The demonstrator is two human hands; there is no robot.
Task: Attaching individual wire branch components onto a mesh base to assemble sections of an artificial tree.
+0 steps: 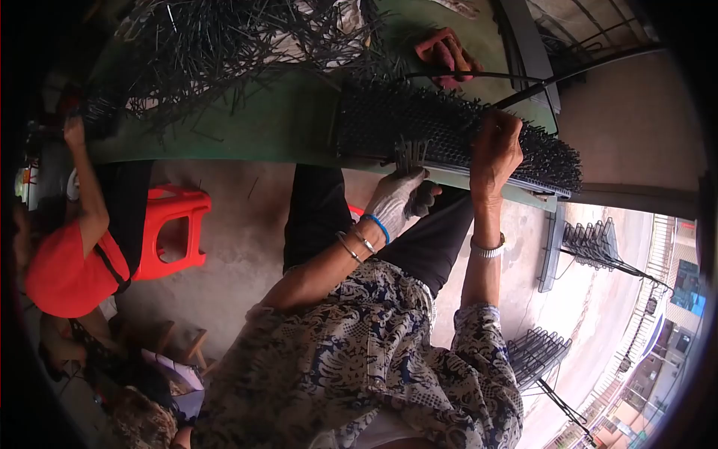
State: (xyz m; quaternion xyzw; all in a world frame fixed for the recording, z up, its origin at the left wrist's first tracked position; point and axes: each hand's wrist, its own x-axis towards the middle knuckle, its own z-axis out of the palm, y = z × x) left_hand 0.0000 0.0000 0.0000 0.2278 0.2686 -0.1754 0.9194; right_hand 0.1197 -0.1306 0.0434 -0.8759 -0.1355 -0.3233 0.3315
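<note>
A long black rack [404, 123], full of small holes and bristling with short black pieces, lies along the near edge of the green table [224, 138]. My left hand [400, 196], in a pale glove with dark fingertips, is closed round a small bundle of thin dark strips [410, 153] that stand up from it just before the rack. Bare, my right hand [496, 153] is over the right half of the rack with its fingers pinched together; whatever is between them is hidden.
A large heap of loose black strips [247, 52] covers the far left of the table. Beyond the rack lies a crumpled reddish cloth [447, 56]. A red plastic stool [173, 232] stands on the floor beside a person in red [75, 266]. Black wire racks [591, 243] are at right.
</note>
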